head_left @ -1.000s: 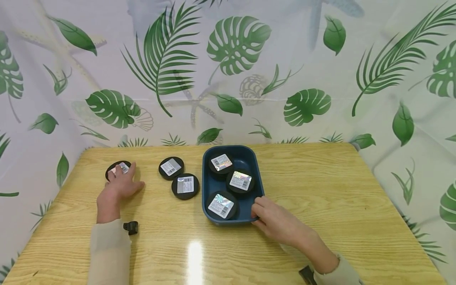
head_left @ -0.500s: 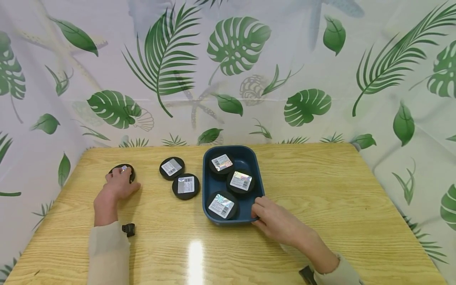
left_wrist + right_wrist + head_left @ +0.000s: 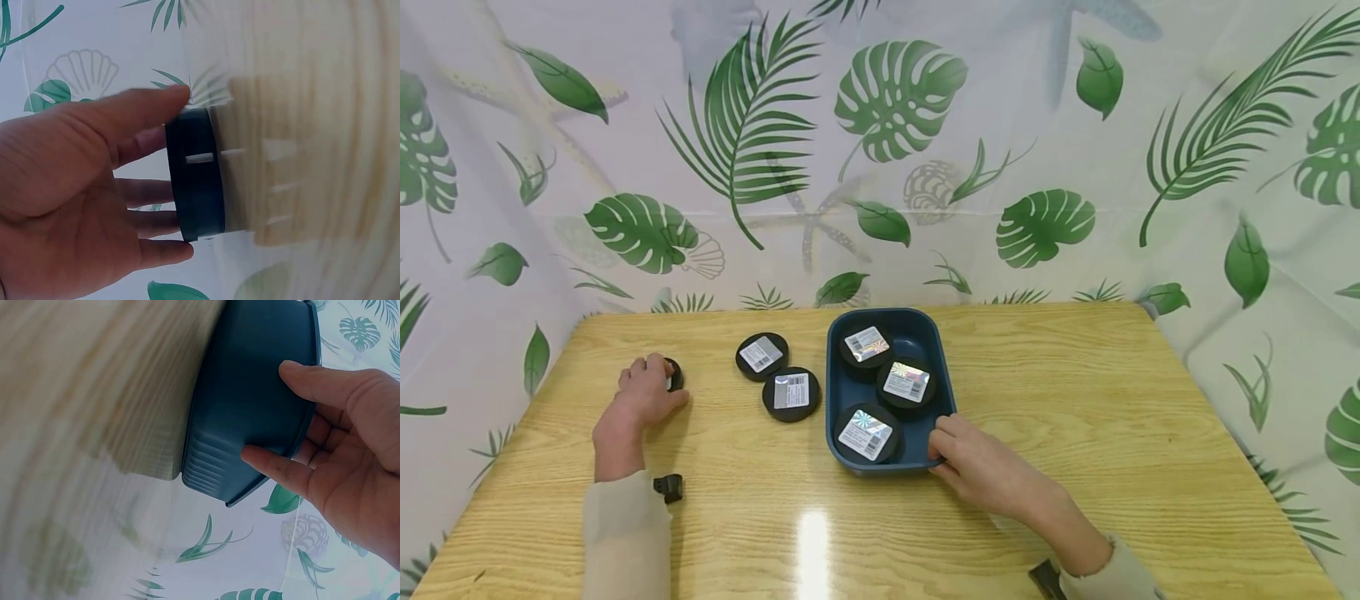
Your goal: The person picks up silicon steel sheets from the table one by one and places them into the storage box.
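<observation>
While the right hand (image 3: 981,467) held the blue box (image 3: 928,433), the left hand (image 3: 638,393) was on a black disc (image 3: 197,181) well to the left of the box. That disc was round and flat, with a small pale mark on its rim, and most of its top was hidden by the hand. The box had round corners. The left hand was palm down, its fingers curled over the disc and its thumb by the rim; how tight it held could not be told. The right hand pinched the near right corner of the box, fingers hooked over the edge. The disc lay flat on the surface (image 3: 1075,400), as wide one way as the other. The box stood upright, its long sides running away from the person. Two other discs (image 3: 791,394) lay left of the box, and three stickered discs (image 3: 907,382) sat inside it.
</observation>
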`<state>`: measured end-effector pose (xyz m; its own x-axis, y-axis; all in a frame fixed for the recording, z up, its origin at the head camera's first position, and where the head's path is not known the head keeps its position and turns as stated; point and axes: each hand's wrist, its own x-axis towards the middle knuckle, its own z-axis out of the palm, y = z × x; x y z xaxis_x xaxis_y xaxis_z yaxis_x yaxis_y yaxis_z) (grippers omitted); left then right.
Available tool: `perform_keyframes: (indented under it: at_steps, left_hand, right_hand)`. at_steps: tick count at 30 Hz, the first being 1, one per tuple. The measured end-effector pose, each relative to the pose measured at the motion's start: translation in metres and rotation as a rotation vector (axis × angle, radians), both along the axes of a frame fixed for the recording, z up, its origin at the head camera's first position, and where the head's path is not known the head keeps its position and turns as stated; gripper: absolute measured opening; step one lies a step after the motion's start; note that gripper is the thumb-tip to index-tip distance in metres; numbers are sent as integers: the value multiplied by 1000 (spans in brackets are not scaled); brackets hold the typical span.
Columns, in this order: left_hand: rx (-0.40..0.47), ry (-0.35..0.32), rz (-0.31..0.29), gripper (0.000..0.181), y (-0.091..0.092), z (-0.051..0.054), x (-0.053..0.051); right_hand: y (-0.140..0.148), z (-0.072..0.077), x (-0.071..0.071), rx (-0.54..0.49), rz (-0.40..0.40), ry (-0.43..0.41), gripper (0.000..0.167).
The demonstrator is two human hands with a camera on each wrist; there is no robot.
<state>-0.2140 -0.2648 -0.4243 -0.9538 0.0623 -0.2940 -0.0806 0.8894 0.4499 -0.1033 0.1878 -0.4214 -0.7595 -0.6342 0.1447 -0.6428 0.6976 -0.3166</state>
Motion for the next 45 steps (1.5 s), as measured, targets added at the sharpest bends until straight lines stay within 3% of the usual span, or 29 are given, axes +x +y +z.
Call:
perform_keyframes:
  at_steps: [6,19,26,39,45]
  left_hand:
    - [-33,-6,-18,70,-1,0,3]
    - [-107,-55,-4,67,9,4,6]
    - [-92,-95,15,64,17,8,9]
    - [-158,-2,-5,64,24,10,12]
    - [-150,0,15,65,26,11,13]
  right_hand:
    - [0,-1,0,-2,-2,-1,24]
    - [0,0,0,8,-4,-31,22]
    - [-1,1,0,5,-4,-23,22]
    - [-1,0,-2,-4,6,8,23]
    - [-1,0,-2,1,2,-3,22]
